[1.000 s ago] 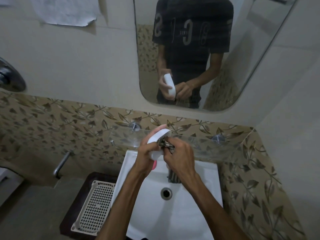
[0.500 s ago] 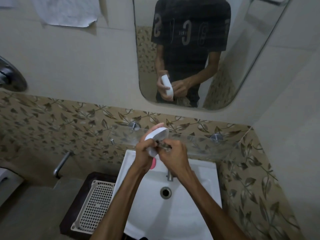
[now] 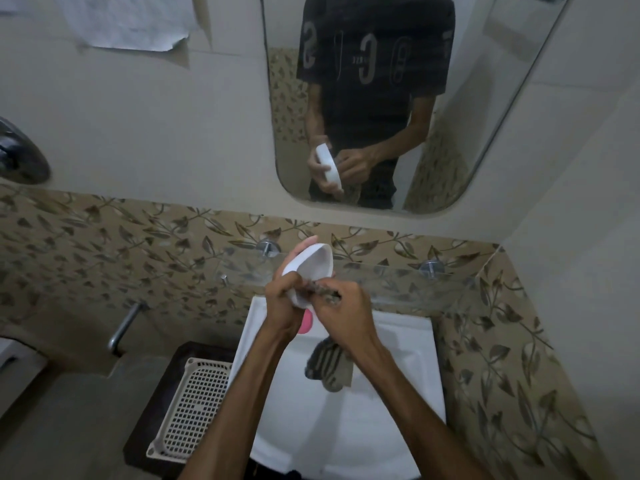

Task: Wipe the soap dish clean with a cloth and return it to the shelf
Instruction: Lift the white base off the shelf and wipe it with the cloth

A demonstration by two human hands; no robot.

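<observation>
Head view shows two bare hands working close together over the sink. The left hand (image 3: pixel 282 306) is wrapped around the lower end of the white soap dish (image 3: pixel 310 268) and holds it tilted, with the hollow side facing the right hand. The right hand (image 3: pixel 341 311) is closed on a striped cloth (image 3: pixel 327 365) and pushes a bunched bit of it into the bottom of the dish. The loose end of the cloth hangs down under the right wrist, over the white sink (image 3: pixel 391 393).

To do this step well, I think the left hand should hold the dish tight so it does not slip or turn. The right hand should rub the cloth all around the inside, into the corners, then over the rim and the back.

A pink thing (image 3: pixel 306 323) peeks out just under the left hand; it may be soap, but I cannot tell. The glass shelf (image 3: pixel 391 282) sits just behind the hands, on the leaf-pattern wall tiles (image 3: pixel 104 244), and the dish goes back there when clean. A white plastic grid tray (image 3: pixel 194 410) lies left of the sink. The mirror (image 3: pixel 485 98) above shows the same hands holding the dish
</observation>
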